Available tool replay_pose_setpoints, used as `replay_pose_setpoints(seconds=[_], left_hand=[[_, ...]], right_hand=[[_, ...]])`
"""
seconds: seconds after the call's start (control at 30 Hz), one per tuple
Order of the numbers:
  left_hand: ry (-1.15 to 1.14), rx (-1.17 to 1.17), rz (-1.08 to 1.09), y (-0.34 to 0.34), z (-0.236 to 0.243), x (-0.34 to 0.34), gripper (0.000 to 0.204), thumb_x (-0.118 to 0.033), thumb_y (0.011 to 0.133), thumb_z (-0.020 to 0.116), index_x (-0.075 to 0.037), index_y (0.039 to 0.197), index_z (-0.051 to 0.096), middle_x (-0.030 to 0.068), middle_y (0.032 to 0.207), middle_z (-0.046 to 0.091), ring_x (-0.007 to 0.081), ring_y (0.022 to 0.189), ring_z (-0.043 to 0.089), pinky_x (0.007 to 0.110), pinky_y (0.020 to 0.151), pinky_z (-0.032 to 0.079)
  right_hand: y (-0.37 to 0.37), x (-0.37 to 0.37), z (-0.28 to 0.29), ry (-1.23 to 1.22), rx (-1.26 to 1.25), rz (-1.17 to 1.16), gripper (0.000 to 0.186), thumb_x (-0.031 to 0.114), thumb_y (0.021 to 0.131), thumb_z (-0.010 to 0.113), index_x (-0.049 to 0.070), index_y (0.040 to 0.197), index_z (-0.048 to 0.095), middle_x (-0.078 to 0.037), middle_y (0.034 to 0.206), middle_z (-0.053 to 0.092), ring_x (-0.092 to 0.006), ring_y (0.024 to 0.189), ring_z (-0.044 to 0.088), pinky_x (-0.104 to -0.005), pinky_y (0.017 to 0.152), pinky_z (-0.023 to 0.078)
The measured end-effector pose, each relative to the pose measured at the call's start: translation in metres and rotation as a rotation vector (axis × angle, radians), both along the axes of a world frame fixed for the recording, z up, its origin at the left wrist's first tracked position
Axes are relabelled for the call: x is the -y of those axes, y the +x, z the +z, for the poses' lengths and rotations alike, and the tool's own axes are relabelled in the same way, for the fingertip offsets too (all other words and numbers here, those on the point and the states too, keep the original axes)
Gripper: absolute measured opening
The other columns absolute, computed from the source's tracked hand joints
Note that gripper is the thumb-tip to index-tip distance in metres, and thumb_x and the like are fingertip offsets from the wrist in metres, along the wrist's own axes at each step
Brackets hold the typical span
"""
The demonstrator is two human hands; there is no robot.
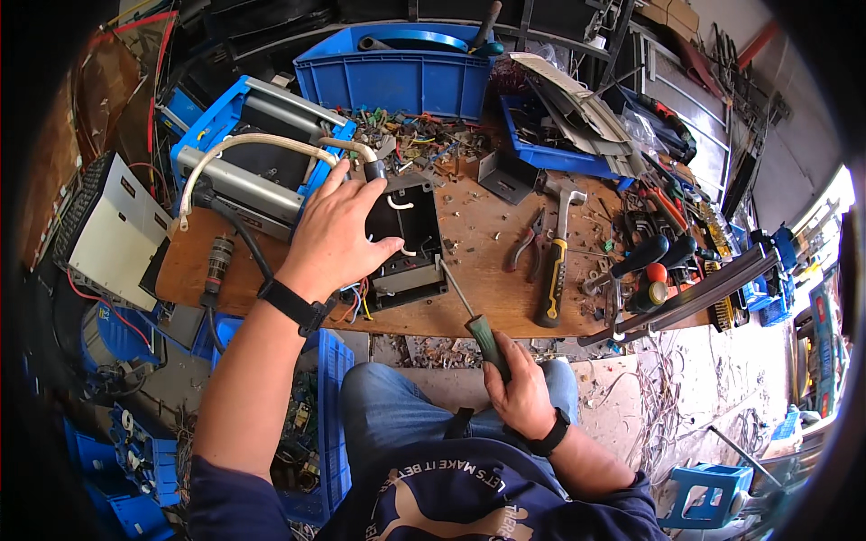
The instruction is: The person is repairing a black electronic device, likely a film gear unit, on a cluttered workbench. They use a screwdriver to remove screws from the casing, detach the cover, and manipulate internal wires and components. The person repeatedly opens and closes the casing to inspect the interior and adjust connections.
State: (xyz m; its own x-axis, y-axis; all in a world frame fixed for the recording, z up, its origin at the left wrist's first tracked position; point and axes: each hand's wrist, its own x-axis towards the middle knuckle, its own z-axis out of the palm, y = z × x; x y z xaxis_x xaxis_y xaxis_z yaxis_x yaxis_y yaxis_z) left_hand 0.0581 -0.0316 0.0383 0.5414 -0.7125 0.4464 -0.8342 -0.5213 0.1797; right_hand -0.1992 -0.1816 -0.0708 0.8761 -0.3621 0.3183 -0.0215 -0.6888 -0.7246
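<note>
My left hand (336, 233) rests over the left side of a black open box (422, 225), fingers spread and thumb reaching over its opening. Short white wire ends and a grey metal block (404, 279) show inside the box. A thick pale cable (248, 141) with a lug on one end arcs behind that hand, near the fingertips. My right hand (521, 393) is closed round the green handle of a screwdriver (483, 335). Its shaft slants up to the left, with the tip beside the box's right edge; contact is unclear. Coloured wires (363, 299) hang by the box's lower left corner.
Pliers (527, 242) and a hammer (558, 257) lie to the right of the box. Behind stand a blue-and-silver frame (253, 176), a large blue crate (397, 88) and scattered scrap parts (410, 135). More tools (651, 261) crowd the bench's right end.
</note>
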Motion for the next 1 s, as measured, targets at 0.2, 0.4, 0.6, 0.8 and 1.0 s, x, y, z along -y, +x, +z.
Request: replay_pose_setpoints(seconds=[0.2,0.4,0.6,0.8,1.0], left_hand=[[-0.002,0.022,-0.012,-0.005,0.001,-0.001,0.069,-0.026,0.068,0.083,-0.003,0.127,0.057,0.0165,0.126,0.060,0.0401,0.137,0.037,0.047,0.110,0.035],[-0.009,0.003,-0.007,-0.002,0.001,-0.001,0.069,-0.026,0.068,0.083,-0.002,0.127,0.057,0.0169,0.126,0.060,0.0409,0.137,0.037,0.047,0.109,0.036],[-0.002,0.002,-0.008,-0.004,0.003,-0.001,0.071,-0.026,0.068,0.084,-0.002,0.128,0.057,0.0177,0.126,0.060,0.0414,0.138,0.036,0.047,0.110,0.035],[-0.008,-0.004,-0.005,-0.005,0.002,-0.001,0.071,-0.027,0.068,0.083,-0.001,0.128,0.056,0.0180,0.126,0.059,0.0417,0.137,0.036,0.047,0.110,0.035],[-0.003,0.000,-0.005,-0.003,0.001,-0.001,0.066,-0.029,0.073,0.080,0.000,0.128,0.056,0.0195,0.125,0.060,0.0428,0.136,0.037,0.048,0.111,0.034]], right_hand=[[0.006,-0.001,0.007,0.043,0.009,0.025,0.044,0.011,0.086,0.061,-0.003,0.127,0.051,-0.027,0.103,0.060,-0.0460,0.091,0.060,-0.0475,0.078,0.050],[-0.010,0.001,0.005,0.015,-0.009,0.026,0.046,0.011,0.085,0.062,-0.003,0.127,0.051,-0.027,0.102,0.060,-0.0458,0.090,0.060,-0.0474,0.077,0.051],[-0.009,0.000,-0.005,0.038,-0.041,0.018,0.046,0.011,0.086,0.061,-0.003,0.128,0.051,-0.029,0.104,0.060,-0.0472,0.091,0.060,-0.0485,0.078,0.051],[-0.006,-0.006,-0.023,0.048,-0.076,0.023,0.050,0.013,0.088,0.060,-0.002,0.133,0.044,-0.030,0.108,0.058,-0.0489,0.092,0.059,-0.0510,0.078,0.050],[-0.002,-0.011,-0.030,0.050,-0.069,0.022,0.049,0.013,0.089,0.059,-0.002,0.133,0.043,-0.031,0.108,0.058,-0.0496,0.092,0.059,-0.0518,0.078,0.050]])
